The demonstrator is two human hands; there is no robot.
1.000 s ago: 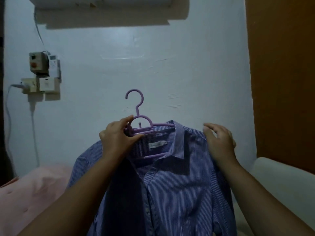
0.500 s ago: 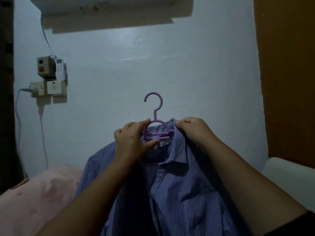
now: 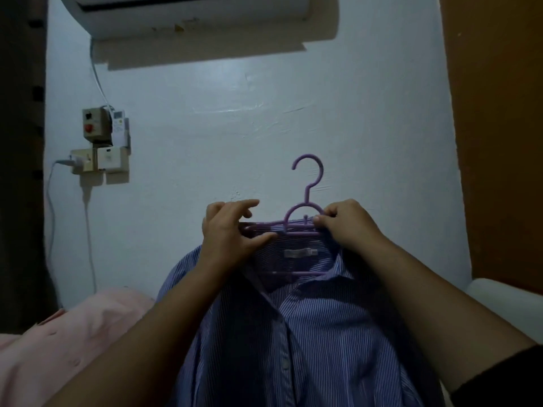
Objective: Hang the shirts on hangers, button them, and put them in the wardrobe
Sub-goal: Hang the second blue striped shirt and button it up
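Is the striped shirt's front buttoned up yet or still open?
Open at the top: the striped shirt gapes below the collar, baring the purple hanger bar and neck label. Lower down, cannot tell.

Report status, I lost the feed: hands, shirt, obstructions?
Left hand and right hand both gripping the collar at the purple hanger. Striped shirt on hanger, unbuttoned. Nothing obstructing.

**Bare forearms, one dark cuff**

Two forearms reach in from the bottom edge, both bare from elbow to wrist. The left hand (image 3: 232,230) and the right hand (image 3: 348,226) wear no rings, watch or gloves that can be seen. At the lower right corner, a dark, black-looking sleeve (image 3: 499,377) covers the right upper arm, its edge soft and fuzzy.
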